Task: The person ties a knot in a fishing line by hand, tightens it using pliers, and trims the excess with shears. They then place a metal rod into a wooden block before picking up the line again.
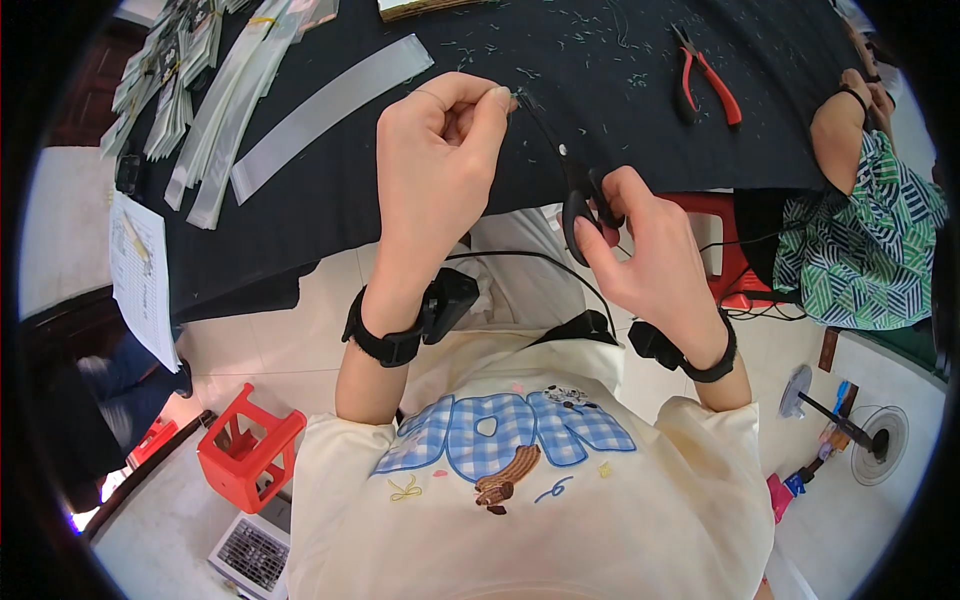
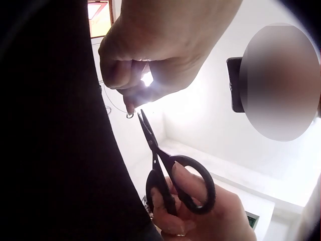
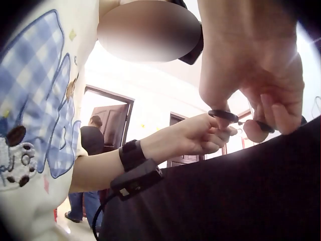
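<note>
Over the dark cloth, my left hand [image 1: 440, 160] pinches a thin thread between thumb and forefinger. In the left wrist view a small loop of the thread [image 2: 130, 115] pokes out at the fingertips, and a fine strand curves away beside it. My right hand [image 1: 655, 245] grips black-handled scissors [image 1: 572, 185], with thumb and fingers through the handle loops. The scissor blades [image 2: 145, 125] are slightly parted, their tips close to the thread at the left fingertips. In the right wrist view the right hand hides most of the scissors.
Bundles of clear plastic sleeves [image 1: 235, 110] and one loose strip [image 1: 330, 115] lie at the left. Red-handled pliers [image 1: 708, 80] are at the back right, with small clippings [image 1: 620, 80] scattered about. A written sheet [image 1: 143, 275] hangs over the left edge. Another person [image 1: 855, 220] sits at the right.
</note>
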Tool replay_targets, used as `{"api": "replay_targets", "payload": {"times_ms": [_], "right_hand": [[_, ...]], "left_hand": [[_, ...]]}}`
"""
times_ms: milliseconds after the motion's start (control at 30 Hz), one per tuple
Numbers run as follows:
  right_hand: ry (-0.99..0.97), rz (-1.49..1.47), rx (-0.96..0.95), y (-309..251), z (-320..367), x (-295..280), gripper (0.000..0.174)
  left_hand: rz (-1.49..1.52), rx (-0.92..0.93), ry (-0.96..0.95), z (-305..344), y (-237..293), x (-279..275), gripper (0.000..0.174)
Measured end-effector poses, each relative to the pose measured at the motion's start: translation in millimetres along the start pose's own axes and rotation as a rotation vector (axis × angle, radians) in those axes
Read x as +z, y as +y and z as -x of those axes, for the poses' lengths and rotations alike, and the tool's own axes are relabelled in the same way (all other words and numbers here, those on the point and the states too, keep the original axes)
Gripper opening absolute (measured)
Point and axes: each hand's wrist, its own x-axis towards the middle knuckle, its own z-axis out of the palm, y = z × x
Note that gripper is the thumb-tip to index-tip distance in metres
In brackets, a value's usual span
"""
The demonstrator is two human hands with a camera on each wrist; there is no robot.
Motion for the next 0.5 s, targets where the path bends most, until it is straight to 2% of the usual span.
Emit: {"api": "replay_targets", "payload": {"times_ms": [200, 500], "right_hand": [[-0.042, -0.002, 0.047, -2.4, 1.5, -0.1, 0.027], [-0.025, 0.020, -0.009, -3.7, -1.8, -4.3, 0.026]], "left_hand": [[0.025, 0.039, 0.012, 1.4, -2.8, 0.1, 0.011], [-0.021, 0.084, 0.015, 0.8, -5.2, -2.0, 0.010]]}}
